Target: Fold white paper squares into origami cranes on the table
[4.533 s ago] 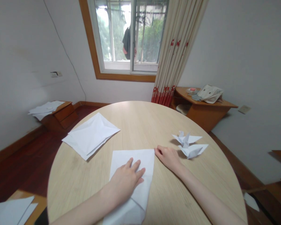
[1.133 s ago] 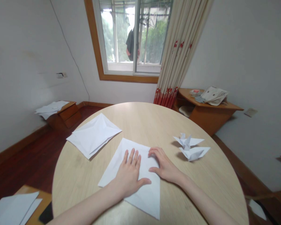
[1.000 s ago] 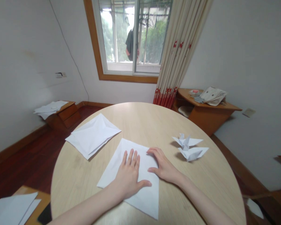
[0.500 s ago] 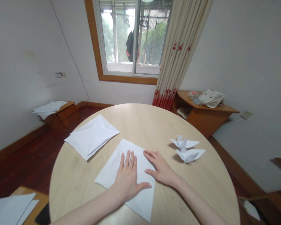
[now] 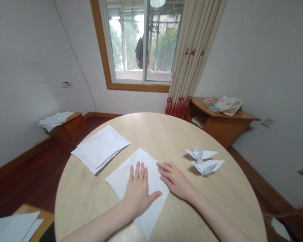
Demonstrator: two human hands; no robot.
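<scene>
A white sheet of paper [image 5: 148,223] lies on the round wooden table, one corner pointing away from me and another toward me. My left hand [image 5: 138,191] rests flat on its middle, fingers stretched forward and thumb out to the right. At the sheet's right edge, my right hand [image 5: 175,179] lies with its fingers extended, the fingertips touching the paper. Neither hand grips anything. To the right of my hands stand two folded paper cranes [image 5: 207,166], close together. Part of the sheet is hidden under my hands.
Several creased paper sheets [image 5: 101,148] lie stacked on the table [image 5: 151,127] at the left. More paper [image 5: 15,225] sits on a low wooden surface at the lower left. Behind the table are a small drawer cabinet [image 5: 74,126], a curtain [image 5: 192,53] and a corner shelf [image 5: 217,124] holding a bag.
The sheet has turned clockwise under my hands, its near corner swinging left and its far corner right. My hands stay flat on it. The view has shifted slightly.
</scene>
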